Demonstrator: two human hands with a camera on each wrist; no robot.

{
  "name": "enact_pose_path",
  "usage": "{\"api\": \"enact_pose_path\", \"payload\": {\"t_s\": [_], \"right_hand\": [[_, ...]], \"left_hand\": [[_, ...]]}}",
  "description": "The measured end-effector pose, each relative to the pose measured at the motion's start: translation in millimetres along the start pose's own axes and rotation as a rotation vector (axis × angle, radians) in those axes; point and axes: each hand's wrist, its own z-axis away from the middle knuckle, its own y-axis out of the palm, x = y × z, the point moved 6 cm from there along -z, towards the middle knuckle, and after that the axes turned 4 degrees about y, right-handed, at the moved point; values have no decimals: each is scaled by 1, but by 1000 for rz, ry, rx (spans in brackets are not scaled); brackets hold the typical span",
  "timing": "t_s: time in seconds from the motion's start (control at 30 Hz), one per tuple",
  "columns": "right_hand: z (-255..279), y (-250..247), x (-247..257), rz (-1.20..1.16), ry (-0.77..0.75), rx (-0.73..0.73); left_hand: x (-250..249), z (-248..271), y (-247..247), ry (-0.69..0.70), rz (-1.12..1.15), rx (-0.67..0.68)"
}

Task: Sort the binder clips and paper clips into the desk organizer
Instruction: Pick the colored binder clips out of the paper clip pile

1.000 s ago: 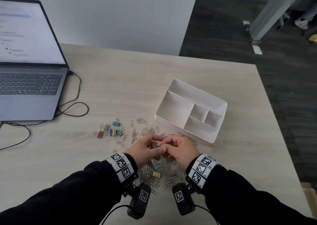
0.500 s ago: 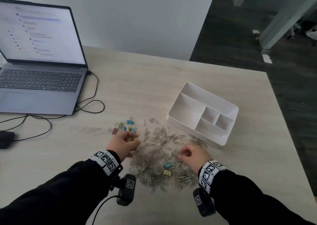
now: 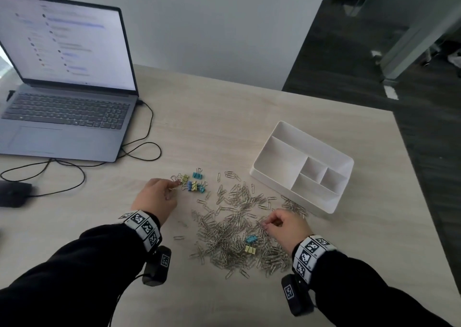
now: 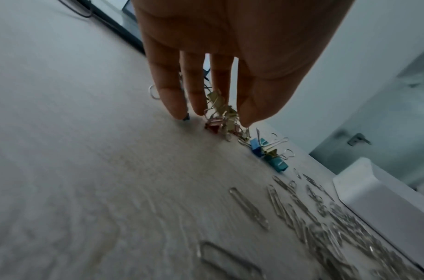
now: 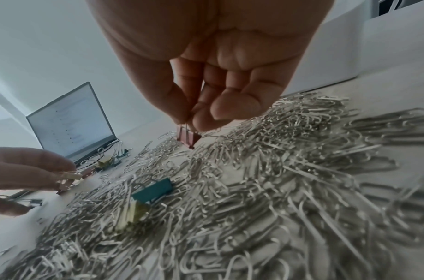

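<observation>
red binder clip [image 5: 188,137], wire handles pinched, r. hand [image 5: 206,62]

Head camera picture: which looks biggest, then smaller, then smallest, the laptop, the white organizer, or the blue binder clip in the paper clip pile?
1. The laptop looks biggest.
2. The white organizer looks smaller.
3. The blue binder clip in the paper clip pile looks smallest.
The gaps are wide, so nearness to the camera does not change this order.

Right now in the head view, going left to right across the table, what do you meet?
Laptop → left hand → colored binder clip cluster → paper clip pile → right hand → white desk organizer.
</observation>
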Motion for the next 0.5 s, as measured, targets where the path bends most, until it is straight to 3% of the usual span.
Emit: {"api": "enact_pose_path", "payload": {"t_s": [0.13,0.23,0.37,0.5], "right_hand": [[6,5,3,46,-46,59],[10,7,3,83,-69,75],[14,6,-6,30,-17,81],[16,2,-16,-19,1,60]], "left_hand": [[-23,17,-2,86,-185,20],[-60,35,4,263,-256,34],[-115,66,52,477,-148,387],[-148,83,105,621,-298,565]]}}
